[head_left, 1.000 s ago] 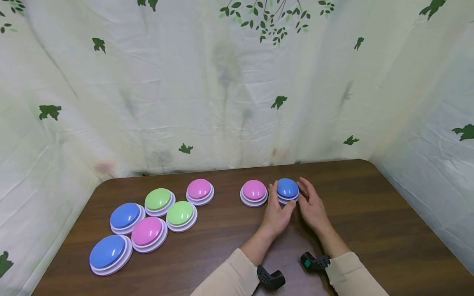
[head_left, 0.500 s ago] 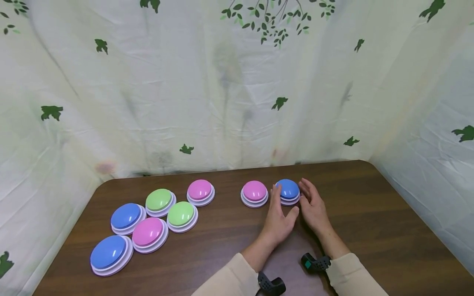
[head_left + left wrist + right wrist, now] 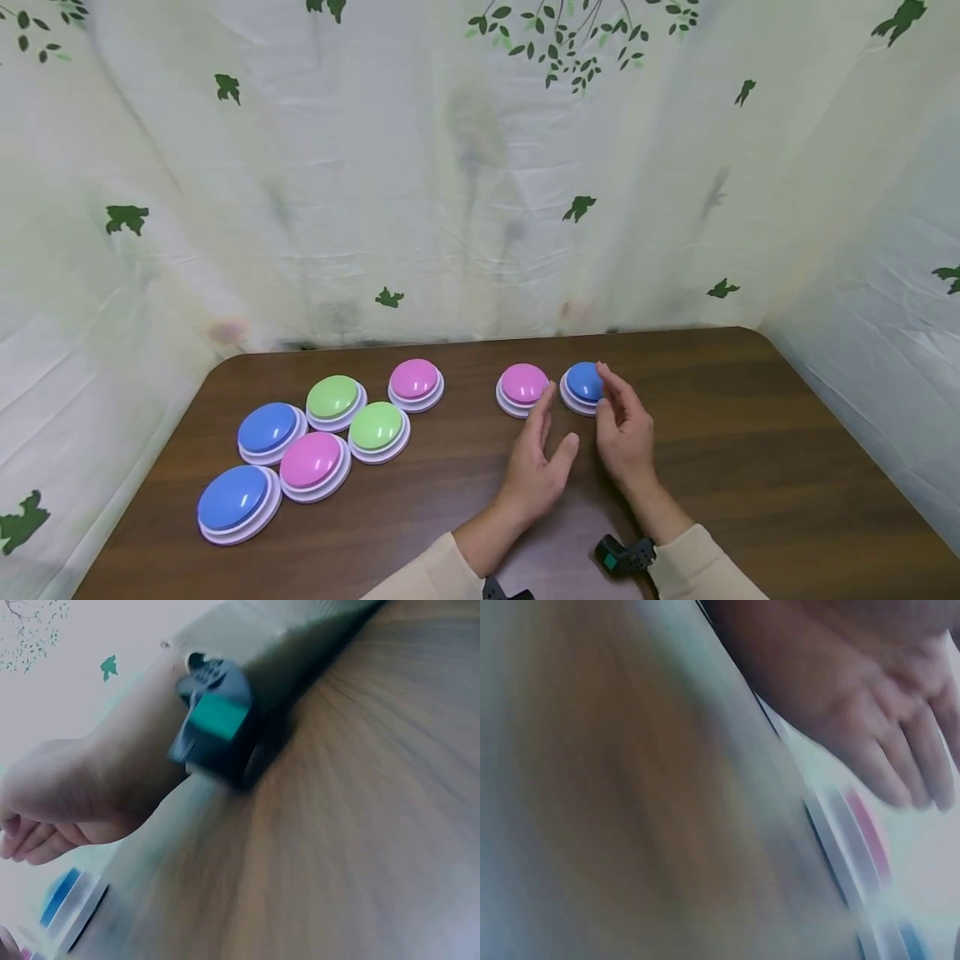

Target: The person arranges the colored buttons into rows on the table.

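Observation:
In the head view, a blue dome push button (image 3: 582,381) on a white round base stands at the right of the table. My right hand (image 3: 628,437) is at its right side, fingertips overlapping the dome's edge. A pink push button (image 3: 522,382) stands just left of the blue one. My left hand (image 3: 531,477) is in front of it, fingers extended and thumb spread, fingertips overlapping its right rim. Neither hand grips anything. The left wrist view shows the right hand (image 3: 67,799) beside the blue button (image 3: 61,900); the right wrist view shows the left hand (image 3: 885,712) near the pink button (image 3: 868,825).
At the left of the brown table (image 3: 720,500) several more push buttons are grouped: blue (image 3: 232,498), pink (image 3: 311,460) and green (image 3: 377,427) among them. Another pink button (image 3: 415,379) stands behind these. A white leaf-patterned curtain (image 3: 450,208) hangs behind the table.
My left hand has moved left from the blue button to the pink one. My right hand's fingers have shifted left against the blue button. The head view has turned slightly.

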The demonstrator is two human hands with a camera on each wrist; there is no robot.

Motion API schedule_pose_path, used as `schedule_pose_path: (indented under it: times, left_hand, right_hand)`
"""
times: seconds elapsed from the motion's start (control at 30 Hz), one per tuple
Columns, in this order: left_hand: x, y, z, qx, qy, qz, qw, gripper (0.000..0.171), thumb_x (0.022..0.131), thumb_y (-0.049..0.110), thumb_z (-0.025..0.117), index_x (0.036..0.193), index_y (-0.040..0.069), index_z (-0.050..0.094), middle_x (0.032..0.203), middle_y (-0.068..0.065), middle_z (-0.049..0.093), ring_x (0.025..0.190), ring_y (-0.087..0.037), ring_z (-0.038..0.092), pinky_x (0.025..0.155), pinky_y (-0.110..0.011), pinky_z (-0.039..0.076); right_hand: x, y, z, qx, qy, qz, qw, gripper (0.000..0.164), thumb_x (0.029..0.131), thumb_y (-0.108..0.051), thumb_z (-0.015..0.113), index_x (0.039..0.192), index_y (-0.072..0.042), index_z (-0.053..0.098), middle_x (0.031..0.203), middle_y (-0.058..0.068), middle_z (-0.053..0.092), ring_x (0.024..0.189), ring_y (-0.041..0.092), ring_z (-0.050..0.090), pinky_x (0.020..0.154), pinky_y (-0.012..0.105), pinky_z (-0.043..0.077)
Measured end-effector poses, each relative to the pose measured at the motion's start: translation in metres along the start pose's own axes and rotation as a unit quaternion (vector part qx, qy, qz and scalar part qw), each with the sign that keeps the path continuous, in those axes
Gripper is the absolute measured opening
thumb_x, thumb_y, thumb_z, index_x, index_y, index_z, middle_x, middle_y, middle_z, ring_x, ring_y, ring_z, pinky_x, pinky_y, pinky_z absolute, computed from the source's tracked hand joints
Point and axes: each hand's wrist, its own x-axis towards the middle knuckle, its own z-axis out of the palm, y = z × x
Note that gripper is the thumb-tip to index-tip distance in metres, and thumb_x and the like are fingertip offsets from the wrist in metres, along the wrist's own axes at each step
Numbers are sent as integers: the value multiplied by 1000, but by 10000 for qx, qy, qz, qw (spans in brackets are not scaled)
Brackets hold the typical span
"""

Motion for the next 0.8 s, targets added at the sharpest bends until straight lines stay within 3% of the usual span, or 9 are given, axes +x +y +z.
schedule_pose_path:
  times: [0.1, 0.17, 0.37, 0.53, 0.67, 0.8]
  left_hand:
    - [-9, 2, -17, 12, 189, 182, 9997, 70, 96, 6, 60, 159, 4, 29, 166, -14, 33, 155, -27, 29, 125, -22, 24]
    - [-15, 3, -28, 76, 359, 245, 9990, 70, 95, 3, 60, 158, 3, 31, 165, -18, 33, 155, -29, 30, 124, -20, 24]
    - [-34, 5, -62, 357, 990, 145, 9943, 67, 95, -1, 60, 156, 0, 34, 166, -17, 33, 154, -33, 30, 123, -27, 26]
    - [-49, 7, -94, 791, 1532, -3, 9850, 68, 94, -3, 62, 156, 0, 35, 165, -14, 35, 152, -31, 34, 122, -36, 32]
    - [-64, 12, -115, 1096, 1985, -134, 9739, 68, 93, -4, 63, 156, 3, 36, 165, -15, 35, 150, -27, 36, 119, -25, 37]
    - [-78, 14, -129, 1181, 2222, -307, 9674, 68, 94, -4, 62, 156, 3, 35, 167, -16, 26, 151, -26, 30, 115, -9, 33]
  right_hand:
    - [-13, -10, 20, 320, -149, -389, 9986, 48, 90, 21, 52, 131, 1, 66, 134, 23, 67, 125, 0, 61, 106, 12, 45]
    - [-23, -18, 33, 444, -411, -344, 9976, 48, 90, 20, 53, 131, 0, 66, 133, 21, 68, 126, 5, 63, 106, 12, 45]
    - [-43, -36, 67, 904, -1383, 586, 9845, 45, 93, 15, 52, 134, -1, 62, 138, 21, 64, 132, 36, 59, 110, 26, 48]
    - [-50, -44, 95, 1146, -1890, 993, 9702, 44, 96, 12, 50, 139, 3, 57, 144, 26, 58, 138, 37, 54, 114, 39, 45]
    - [-56, -50, 117, 1174, -2252, 1036, 9616, 46, 96, 10, 50, 142, 4, 53, 147, 26, 56, 141, 35, 52, 116, 38, 43]
    - [-60, -57, 138, 1147, -2535, 1034, 9549, 47, 97, 7, 50, 145, 3, 50, 149, 25, 54, 141, 35, 51, 116, 39, 43]
